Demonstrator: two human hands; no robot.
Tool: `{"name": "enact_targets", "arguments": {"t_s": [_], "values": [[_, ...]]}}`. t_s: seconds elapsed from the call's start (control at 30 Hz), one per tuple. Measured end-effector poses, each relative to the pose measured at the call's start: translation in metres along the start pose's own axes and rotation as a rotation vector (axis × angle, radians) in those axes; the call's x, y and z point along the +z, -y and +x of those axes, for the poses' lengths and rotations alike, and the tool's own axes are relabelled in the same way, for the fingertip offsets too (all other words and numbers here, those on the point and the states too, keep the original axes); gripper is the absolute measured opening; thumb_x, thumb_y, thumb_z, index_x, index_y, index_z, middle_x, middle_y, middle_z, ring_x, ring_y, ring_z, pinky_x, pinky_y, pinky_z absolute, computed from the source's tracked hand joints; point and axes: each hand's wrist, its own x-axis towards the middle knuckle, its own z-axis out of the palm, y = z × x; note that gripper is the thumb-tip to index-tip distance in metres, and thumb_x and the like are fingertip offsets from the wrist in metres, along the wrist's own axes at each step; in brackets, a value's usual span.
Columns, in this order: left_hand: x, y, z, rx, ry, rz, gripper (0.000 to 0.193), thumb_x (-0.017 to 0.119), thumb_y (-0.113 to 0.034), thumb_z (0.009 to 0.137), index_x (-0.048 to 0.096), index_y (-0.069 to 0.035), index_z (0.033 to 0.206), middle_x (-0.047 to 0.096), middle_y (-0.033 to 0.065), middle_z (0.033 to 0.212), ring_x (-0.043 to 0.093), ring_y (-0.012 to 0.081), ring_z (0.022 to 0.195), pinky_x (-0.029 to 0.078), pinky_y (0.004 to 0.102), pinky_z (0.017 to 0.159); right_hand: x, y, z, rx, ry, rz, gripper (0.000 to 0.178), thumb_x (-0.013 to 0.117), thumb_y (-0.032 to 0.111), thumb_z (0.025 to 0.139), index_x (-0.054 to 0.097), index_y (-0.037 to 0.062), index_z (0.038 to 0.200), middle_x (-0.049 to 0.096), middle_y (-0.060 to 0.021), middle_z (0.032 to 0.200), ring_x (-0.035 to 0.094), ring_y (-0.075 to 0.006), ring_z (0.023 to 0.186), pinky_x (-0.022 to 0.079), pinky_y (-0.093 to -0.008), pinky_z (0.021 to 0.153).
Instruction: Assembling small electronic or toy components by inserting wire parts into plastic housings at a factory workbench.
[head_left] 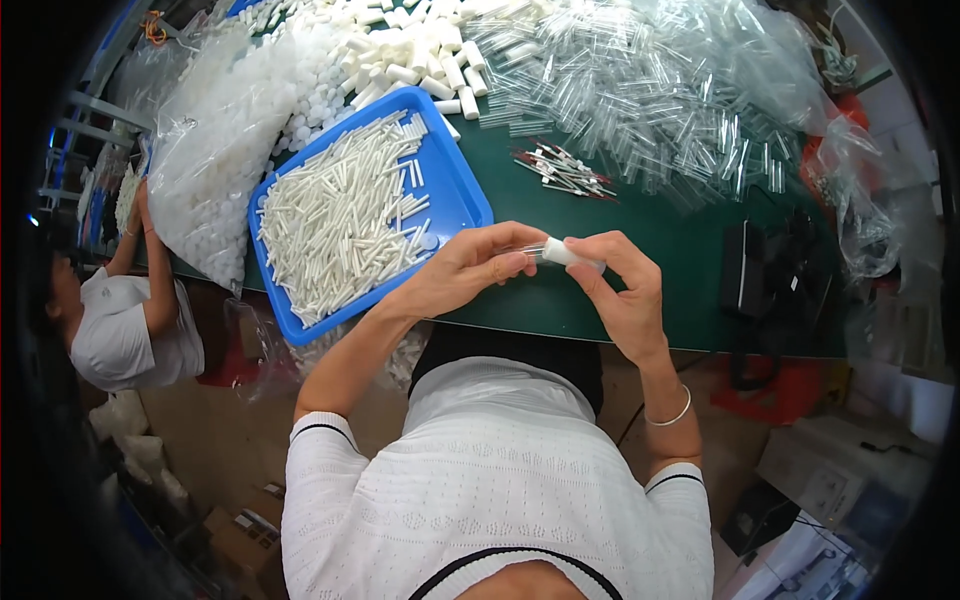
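Note:
Just above the near edge of the table, my two hands meet. My left hand (468, 268) is closed, thumb and fingers pinching a clear tube (534, 253). A short white cylinder (557, 252) sits at the tube's right end, gripped between the thumb and fingertips of my right hand (628, 285). Something clear also shows by the right fingertips, too small to make out. Left of my hands lies a blue tray (462, 190) holding a heap of thin white sticks (335, 215). Beyond my hands is a small bunch of thin red-and-white pieces (563, 170).
Clear tubes (640, 95) pile up at the back right of the green table (520, 210), thick white cylinders (415, 60) at the back middle. A bag of white round pieces (220, 150) stands left of the tray. Black boxes (745, 270) sit right. Another person (135, 310) works far left.

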Motion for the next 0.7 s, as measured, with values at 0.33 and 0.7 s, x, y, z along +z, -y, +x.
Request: {"name": "enact_targets", "arguments": {"t_s": [0.33, 0.7], "values": [[0.013, 0.004, -0.022, 0.196, -0.138, 0.496, 0.023, 0.062, -0.011, 0.091, 0.06, -0.002, 0.112, 0.061, 0.0078, 0.087, 0.056, 0.0139, 0.073, 0.045, 0.0284, 0.065, 0.011, 0.012, 0.003, -0.198, 0.167, -0.217, 0.036, 0.075, 0.006, 0.074, 0.059, 0.0041, 0.106, 0.063, -0.0106, 0.086, 0.063, -0.0254, 0.075, 0.049, -0.0358, 0.066], [0.015, 0.023, -0.028, 0.078, -0.068, 0.269, 0.027, 0.045, -0.024, 0.102, 0.059, -0.001, 0.1, 0.049, 0.006, 0.067, 0.044, 0.017, 0.058, 0.037, 0.0307, 0.056, 0.014, 0.005, -0.008, 0.415, 0.331, 0.38, 0.013, 0.065, 0.002, 0.088, 0.059, -0.0041, 0.098, 0.065, -0.0074, 0.081, 0.062, -0.0093, 0.071, 0.051, -0.0228, 0.064]]}}
